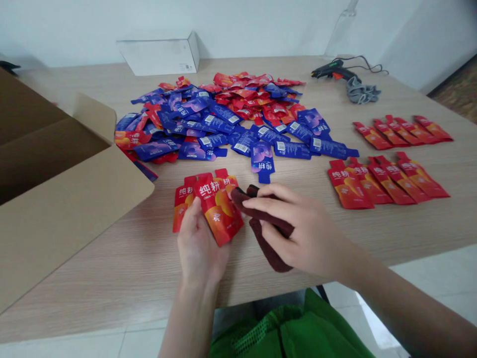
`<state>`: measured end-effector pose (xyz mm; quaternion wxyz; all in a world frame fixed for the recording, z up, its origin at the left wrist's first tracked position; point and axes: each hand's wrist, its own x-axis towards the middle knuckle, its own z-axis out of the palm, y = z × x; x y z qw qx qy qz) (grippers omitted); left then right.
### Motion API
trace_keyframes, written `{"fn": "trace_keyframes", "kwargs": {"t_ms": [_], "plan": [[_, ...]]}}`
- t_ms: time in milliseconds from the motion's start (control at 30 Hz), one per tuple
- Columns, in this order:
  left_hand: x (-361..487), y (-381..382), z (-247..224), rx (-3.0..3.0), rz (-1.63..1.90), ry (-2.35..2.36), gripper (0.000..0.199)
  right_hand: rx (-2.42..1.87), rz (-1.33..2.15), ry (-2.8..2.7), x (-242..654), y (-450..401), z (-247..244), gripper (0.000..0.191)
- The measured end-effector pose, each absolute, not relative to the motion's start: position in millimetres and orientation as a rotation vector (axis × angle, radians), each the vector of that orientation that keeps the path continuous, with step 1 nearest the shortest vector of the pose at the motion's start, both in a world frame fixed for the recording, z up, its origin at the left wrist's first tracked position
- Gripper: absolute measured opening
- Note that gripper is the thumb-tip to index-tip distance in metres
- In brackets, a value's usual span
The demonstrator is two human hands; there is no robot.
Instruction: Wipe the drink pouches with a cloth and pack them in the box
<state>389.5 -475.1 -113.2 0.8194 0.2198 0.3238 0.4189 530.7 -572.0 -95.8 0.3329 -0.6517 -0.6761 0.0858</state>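
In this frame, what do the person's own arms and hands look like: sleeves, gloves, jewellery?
Both the left hand and right hand are bare: no gloves, rings or watch visible. Both forearms are uncovered as far as the picture shows, with no sleeve edge in view.

left hand: bare | right hand: bare | forearms: unsleeved | no rings, no watch

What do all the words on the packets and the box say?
"纯耕": white characters on the front red pouch in the left hand.
"纯耕", cut off: on the red pouch behind.
"纯耕": on the nearest red pouch of the row at right.
Upside-down characters on a blue pouch: too blurred to be sure.
Barcode labels on the blue pouch backs: too small to read.
Label on the white box: too small.

The right hand holds a dark red cloth; no text.
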Motion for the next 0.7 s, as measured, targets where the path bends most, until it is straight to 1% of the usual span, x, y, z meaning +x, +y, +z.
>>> {"fn": "trace_keyframes", "kwargs": {"t_ms": [67, 167, 367, 533, 633, 700], "plan": [[389.4, -474.7, -117.9, 0.522, 0.935, 0.675, 0.017, -1.73, 0.164, -1.717, 543.4, -570.2, -84.7, 0.032], [387.3, -472.3, -123.1, 0.638, 0.997, 0.755, 0.025, -1.782, -0.006, -1.68, 558.3, -562.9, -74.4, 0.03], [392.4, -476.8, -129.6, 0.654, 0.907, 0.783, 0.024, -1.671, -0.104, -1.603, 550.6, -547.3, -75.4, 0.029], [396.6, -486.3, -125.9, 0.771, 0.852, 0.712, 0.022, -1.62, -0.166, -1.781, 527.5, -537.9, -85.2, 0.032], [391.5, -488.9, -125.2, 0.901, 0.821, 0.668, 0.03, -1.593, -0.267, -1.909, 522.1, -532.1, -87.5, 0.031], [386.4, -488.8, -126.0, 0.972, 0.795, 0.658, 0.035, -1.602, -0.275, -1.97, 523.5, -527.3, -86.9, 0.03]]}}
